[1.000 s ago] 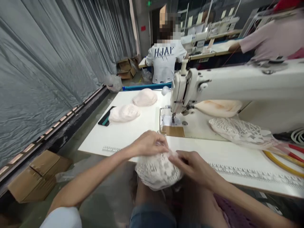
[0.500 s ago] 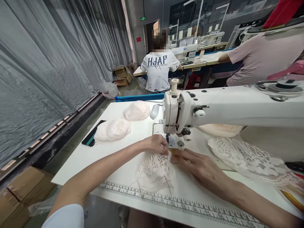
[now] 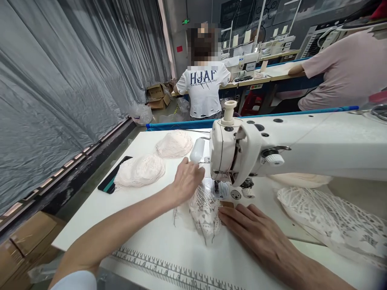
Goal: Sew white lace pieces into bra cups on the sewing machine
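Observation:
A white lace cup piece (image 3: 205, 209) lies on the white sewing table (image 3: 145, 237), its far edge under the needle of the white sewing machine (image 3: 242, 153). My left hand (image 3: 187, 181) rests on the lace's left side, fingers curled down onto it beside the presser foot. Flat on the table, my right hand (image 3: 254, 229) has its fingers stretched out, the tips pressing the lace's right edge just in front of the needle plate.
Two finished lace cups (image 3: 139, 172) (image 3: 174, 144) lie at the table's far left, by a dark phone (image 3: 110, 182). A lace pile (image 3: 329, 221) sits at right. Other people work behind. Cardboard boxes (image 3: 21, 245) stand on the floor at left.
The lace piece went from my lap onto the table and then under the needle. My left hand slid forward along its left side; my right hand flattened beside it.

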Tool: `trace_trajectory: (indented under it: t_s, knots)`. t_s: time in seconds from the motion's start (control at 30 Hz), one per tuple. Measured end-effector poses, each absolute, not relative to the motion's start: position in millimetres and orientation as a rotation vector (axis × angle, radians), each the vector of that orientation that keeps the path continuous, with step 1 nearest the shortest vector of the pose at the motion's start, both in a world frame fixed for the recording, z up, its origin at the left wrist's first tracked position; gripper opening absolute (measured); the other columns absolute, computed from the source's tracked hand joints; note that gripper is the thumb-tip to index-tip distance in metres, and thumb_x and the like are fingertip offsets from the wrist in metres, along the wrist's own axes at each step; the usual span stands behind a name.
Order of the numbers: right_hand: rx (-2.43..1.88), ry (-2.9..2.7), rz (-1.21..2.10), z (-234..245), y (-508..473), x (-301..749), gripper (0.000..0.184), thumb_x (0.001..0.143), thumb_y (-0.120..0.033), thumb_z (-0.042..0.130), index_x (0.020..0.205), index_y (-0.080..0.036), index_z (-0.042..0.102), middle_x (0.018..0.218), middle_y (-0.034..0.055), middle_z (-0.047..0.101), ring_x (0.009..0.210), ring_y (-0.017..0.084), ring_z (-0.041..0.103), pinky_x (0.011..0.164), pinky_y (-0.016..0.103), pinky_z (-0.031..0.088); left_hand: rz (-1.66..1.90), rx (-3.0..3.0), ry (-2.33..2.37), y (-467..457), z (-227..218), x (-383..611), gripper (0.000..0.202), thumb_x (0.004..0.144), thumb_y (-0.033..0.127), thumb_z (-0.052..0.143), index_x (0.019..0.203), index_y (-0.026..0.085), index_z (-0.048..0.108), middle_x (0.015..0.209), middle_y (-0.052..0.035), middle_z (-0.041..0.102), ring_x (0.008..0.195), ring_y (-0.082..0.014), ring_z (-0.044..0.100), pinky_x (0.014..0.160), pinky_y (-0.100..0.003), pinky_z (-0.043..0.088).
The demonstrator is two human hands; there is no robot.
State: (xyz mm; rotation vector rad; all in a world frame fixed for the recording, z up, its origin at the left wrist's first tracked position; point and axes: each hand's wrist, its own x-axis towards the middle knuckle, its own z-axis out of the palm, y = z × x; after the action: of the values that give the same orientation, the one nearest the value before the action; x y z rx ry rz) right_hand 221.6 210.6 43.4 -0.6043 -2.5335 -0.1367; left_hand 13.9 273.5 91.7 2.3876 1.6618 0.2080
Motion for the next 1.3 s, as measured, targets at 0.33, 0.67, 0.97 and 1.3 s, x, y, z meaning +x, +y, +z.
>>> trace_trajectory:
  t_s: [0.33,0.67,0.97,1.3]
  knots:
    - [-0.645,-2.583,-0.021,47,208,226,0.039,0.092,-0.007,0.031,0.118,-0.016,0.058,0.115,0.0119,0.064,0.093,0.021,0.057,0.068,0.034,0.045,0.346,2.852,1.22,216,70,16,0.018,0.087,0.033,0.059,0.094,0.018,0.065,0.104,-0.0018,0.063,0.088,-0.0142,0.059,0.09,-0.036,0.034]
    - [-0.706,-2.629,0.137,44,206,233,0.031,0.094,-0.011,0.036,0.111,-0.02,0.06,0.112,0.0091,0.063,0.082,0.018,0.056,0.067,0.033,0.041,0.423,2.846,1.212,216,63,13,0.026,0.085,0.035,0.061,0.104,0.016,0.061,0.106,-0.0033,0.063,0.09,-0.0174,0.06,0.089,-0.039,0.033]
    - [-0.678,-2.596,-0.015,45,205,231,0.026,0.095,-0.013,0.038,0.104,-0.018,0.062,0.124,0.0116,0.06,0.1,0.021,0.057,0.077,0.036,0.039,0.43,2.85,1.265,218,60,11,0.034,0.086,0.043,0.058,0.108,0.018,0.055,0.111,-0.0043,0.06,0.097,-0.0191,0.058,0.093,-0.043,0.031]
    - [-0.75,-2.562,-0.068,47,213,222,0.028,0.096,-0.019,0.039,0.117,-0.021,0.058,0.118,0.0084,0.064,0.098,0.022,0.057,0.072,0.035,0.038,0.22,2.75,1.214,254,66,4,0.053,0.079,0.051,0.062,0.116,0.015,0.05,0.122,-0.011,0.056,0.106,-0.023,0.057,0.108,-0.05,0.019]
